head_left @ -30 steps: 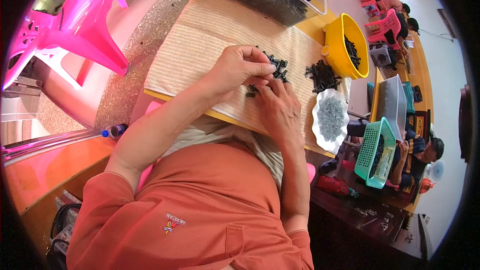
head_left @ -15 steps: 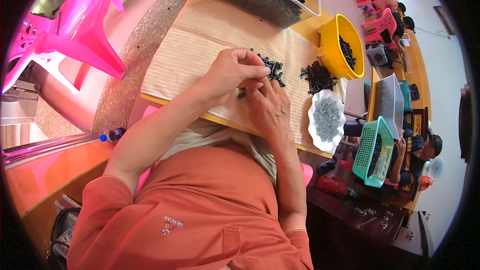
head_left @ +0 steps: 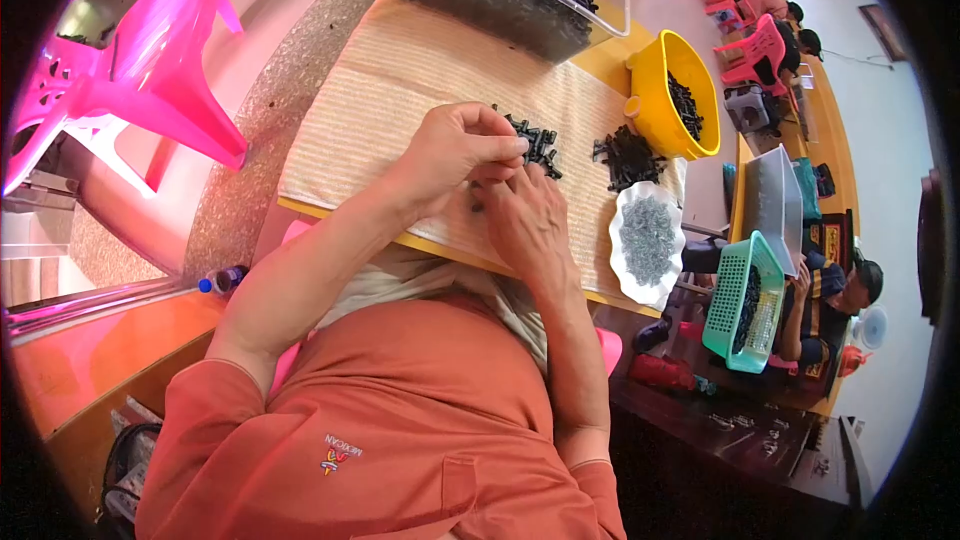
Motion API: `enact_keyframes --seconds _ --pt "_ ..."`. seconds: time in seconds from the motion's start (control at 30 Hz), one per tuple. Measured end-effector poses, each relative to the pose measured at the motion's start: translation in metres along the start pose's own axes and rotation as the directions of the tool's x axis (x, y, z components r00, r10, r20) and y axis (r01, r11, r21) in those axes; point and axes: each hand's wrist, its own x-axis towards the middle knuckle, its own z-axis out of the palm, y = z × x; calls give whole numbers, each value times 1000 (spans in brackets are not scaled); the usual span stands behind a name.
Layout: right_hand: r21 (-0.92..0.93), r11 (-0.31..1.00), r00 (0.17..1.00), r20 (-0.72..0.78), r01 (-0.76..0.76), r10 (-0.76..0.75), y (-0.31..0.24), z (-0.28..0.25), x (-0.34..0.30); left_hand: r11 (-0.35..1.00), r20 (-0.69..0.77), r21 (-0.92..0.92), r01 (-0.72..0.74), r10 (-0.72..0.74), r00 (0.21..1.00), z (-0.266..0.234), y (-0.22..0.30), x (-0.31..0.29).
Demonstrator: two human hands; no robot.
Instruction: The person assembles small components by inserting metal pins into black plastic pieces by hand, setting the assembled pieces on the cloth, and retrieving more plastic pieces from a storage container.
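Above the cloth's near half my two hands meet, fingertips together. My left hand (head_left: 455,148) is closed, thumb pressed to the forefinger in a pinch. My right hand (head_left: 527,215) is closed too, its back toward me and its fingers curled under the left fingertips. Whatever they grip is too small and hidden to make out. Just beyond them lies a pile of small black plastic parts (head_left: 538,143). Farther right is a second heap of black parts (head_left: 628,158). A white scalloped dish (head_left: 646,292) of small clear pieces sits nearer on the right.
A striped beige cloth (head_left: 345,120) covers the table. At its far side stands a clear bin (head_left: 480,5) of black parts, with a yellow basket (head_left: 655,90) at right. Beyond are a green basket (head_left: 728,305), a seated person (head_left: 818,305) and a pink chair (head_left: 170,50).
The whole view has shifted slightly. My hands stay together over the same spot, with only small finger movement.
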Motion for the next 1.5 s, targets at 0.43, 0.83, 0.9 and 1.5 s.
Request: enact_keyframes --seconds 0.43,0.83,0.9,1.5 --pt "119 989 984 -142 -90 106 16 -18 -6 999 -21 -25 -48 47 999 -1 -1 -1" --pt "149 921 932 50 -361 358 84 -17 10 1000 -21 -4 -22 22 1000 3 -4 0" --pt "162 917 931 67 -364 358 87 -17 12 1000 -14 5 -24 24 1000 4 -4 0" --pt "752 581 823 -94 -310 560 68 -9 -24 998 2 65 11 -11 1000 5 -13 0"
